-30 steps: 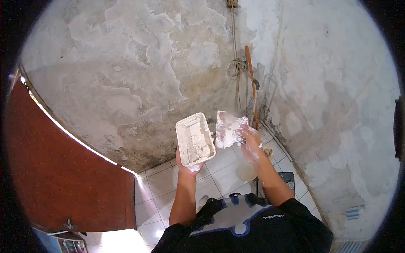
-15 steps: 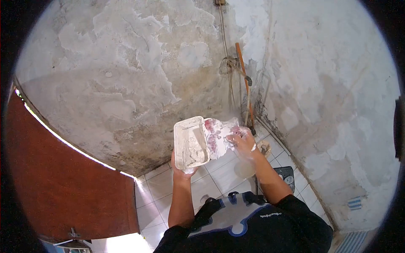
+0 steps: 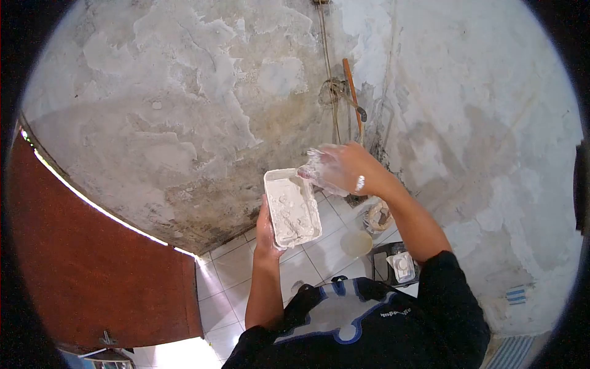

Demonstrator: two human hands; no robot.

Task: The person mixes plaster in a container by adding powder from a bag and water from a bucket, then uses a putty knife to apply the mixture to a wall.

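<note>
A rectangular plastic tub (image 3: 312,209), its walls smeared with filler, rests tilted in my left hand (image 3: 265,230), whose fingers wrap the left side and underside. Pale wall putty (image 3: 287,200) covers its bottom in lumps. My right hand (image 3: 350,167) is closed at the tub's upper right corner, blurred by motion. It grips a putty-coated scraper (image 3: 316,171), seen nearly edge-on and partly hidden by the hand and blur. White putty clings to the right wrist.
Ahead stands a patched, stained wall (image 3: 184,92), with hanging cables and an orange-brown stick (image 3: 352,92) near the corner. On the tiled floor (image 3: 236,277) are a round pale container (image 3: 356,244), an open bag (image 3: 377,216) and a dark case (image 3: 382,265). A red-brown panel (image 3: 110,246) is left.
My right hand has risen and turned, bringing the scraper from flat against the tub's right side to its upper right corner. The tub has shifted slightly right and tilted.
</note>
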